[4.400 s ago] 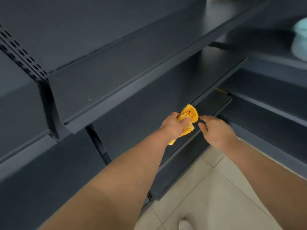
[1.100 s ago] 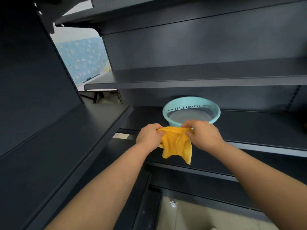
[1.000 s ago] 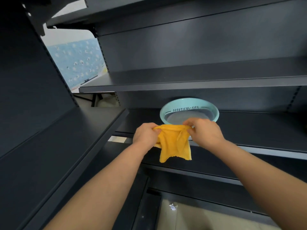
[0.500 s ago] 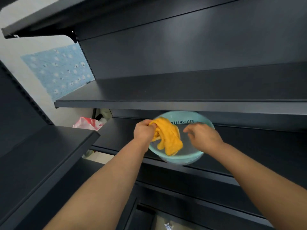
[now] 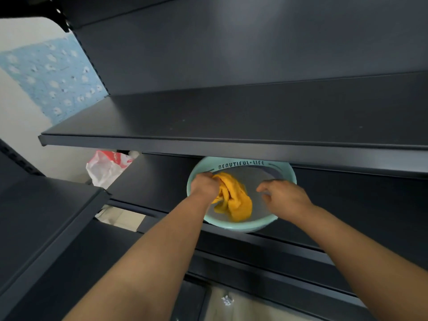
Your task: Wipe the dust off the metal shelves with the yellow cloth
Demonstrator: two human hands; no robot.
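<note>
My left hand (image 5: 205, 186) grips the yellow cloth (image 5: 235, 201) by its bunched top, the rest drooping into the teal basin (image 5: 240, 226) on the metal shelf (image 5: 157, 181); my right hand (image 5: 285, 196) hovers loose-fingered, empty; soft, light, limp, likely best gathered in a fistful.
</note>
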